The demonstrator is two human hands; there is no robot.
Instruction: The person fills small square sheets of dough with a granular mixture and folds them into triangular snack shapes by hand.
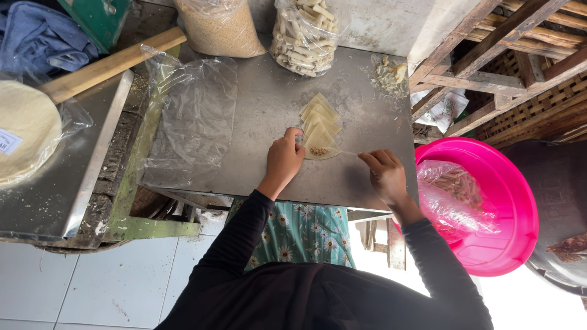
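Thin, pale, pointed dough wrappers (320,125) overlapped in a row on the grey metal table (257,116), long axis running away from the body, tips pointing to the far edge, brown filling on the nearest. Left hand (283,160) curled, fingertips pressing the nearest wrapper's left edge. Right hand (384,174) pinched narrow on a thin stick (350,153) touching that wrapper; glossy pink basin (489,208) alongside.
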